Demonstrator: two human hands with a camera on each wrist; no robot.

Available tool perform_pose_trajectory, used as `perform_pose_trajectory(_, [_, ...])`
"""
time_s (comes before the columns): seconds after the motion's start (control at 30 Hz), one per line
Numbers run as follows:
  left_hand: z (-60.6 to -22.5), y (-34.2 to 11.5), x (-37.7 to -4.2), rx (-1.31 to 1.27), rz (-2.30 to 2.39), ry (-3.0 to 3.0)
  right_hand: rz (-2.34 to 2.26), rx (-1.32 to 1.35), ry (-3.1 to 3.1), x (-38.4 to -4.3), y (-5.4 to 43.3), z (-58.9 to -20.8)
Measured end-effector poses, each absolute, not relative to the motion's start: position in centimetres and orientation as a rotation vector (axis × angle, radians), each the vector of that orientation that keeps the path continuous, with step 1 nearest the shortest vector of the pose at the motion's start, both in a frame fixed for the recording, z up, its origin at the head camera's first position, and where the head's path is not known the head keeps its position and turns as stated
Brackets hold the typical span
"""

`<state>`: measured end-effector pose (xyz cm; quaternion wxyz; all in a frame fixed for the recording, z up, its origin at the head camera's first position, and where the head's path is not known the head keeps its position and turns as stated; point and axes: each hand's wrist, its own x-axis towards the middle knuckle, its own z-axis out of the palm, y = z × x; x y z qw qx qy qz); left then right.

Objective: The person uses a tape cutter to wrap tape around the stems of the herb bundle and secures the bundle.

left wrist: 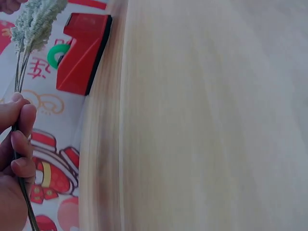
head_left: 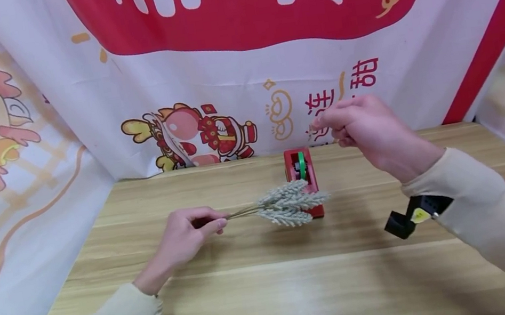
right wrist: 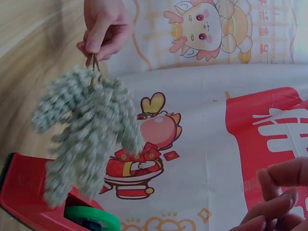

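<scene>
My left hand (head_left: 188, 236) pinches the thin stems of a bunch of pale grey-green, wheat-like sprigs (head_left: 288, 204), held sideways with the heads to the right. In the left wrist view the stems run down through the curled fingers (left wrist: 21, 144). Beneath and behind the heads is a red tape dispenser (head_left: 316, 207) with a green tape roll (head_left: 302, 165). Raised to the right above the dispenser, my right hand (head_left: 370, 133) has thumb and forefinger together on what looks like a small strip of clear tape (right wrist: 249, 185), faint against the backdrop.
The wood-grain table (head_left: 253, 297) ends at the back against a printed cloth (head_left: 104, 103) in white and red. More cloth hangs at the left and right sides. Each wrist carries a small black camera (head_left: 400, 224).
</scene>
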<state>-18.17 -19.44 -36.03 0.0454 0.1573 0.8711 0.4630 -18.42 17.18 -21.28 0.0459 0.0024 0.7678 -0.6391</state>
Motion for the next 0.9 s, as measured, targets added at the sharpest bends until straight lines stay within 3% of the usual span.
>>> perform_pose_trajectory(0.5, [-35.8,-10.0,-17.3,0.934,1.376,2.703,-1.870,0.020,2.338,-16.5,16.3,-21.6])
perform_pose_trajectory(0.9, [-35.1,-6.9,-17.4,0.980,1.423,2.739,-1.917,0.042,2.311,-14.2,16.2,-23.5])
